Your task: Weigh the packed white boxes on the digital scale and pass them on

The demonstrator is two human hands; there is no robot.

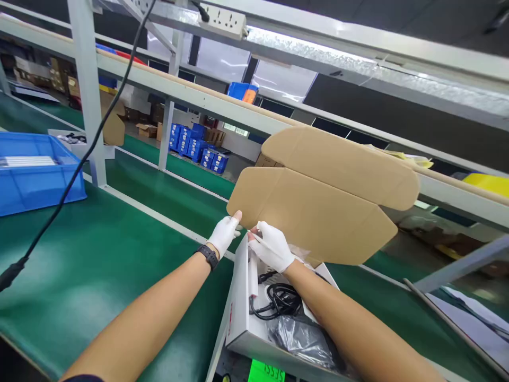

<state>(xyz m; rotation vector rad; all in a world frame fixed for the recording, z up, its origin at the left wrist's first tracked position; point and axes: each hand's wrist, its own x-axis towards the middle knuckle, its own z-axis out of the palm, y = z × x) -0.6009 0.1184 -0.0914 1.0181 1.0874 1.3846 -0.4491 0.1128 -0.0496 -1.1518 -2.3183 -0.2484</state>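
Observation:
A white carton (239,297) stands tilted before me, its brown cardboard lid (318,207) raised at the back. My left hand (225,233), in a white glove with bare fingertips, is at the lid's lower left corner, thumb and fingers closed on its edge. My right hand (274,246), gloved the same way, pinches a thin white stick (260,239) at the carton's far left corner. Inside the carton lie a coiled black cable (283,300), a dark item in a clear plastic bag (302,337) and a white strip along the left wall (253,273).
A blue bin (35,183) with flat white items sits on the green bench (159,265) at left. A black cable (115,101) hangs across the left side. A metal post (85,90) and rail rise behind. A bright green label (265,371) shows under the carton.

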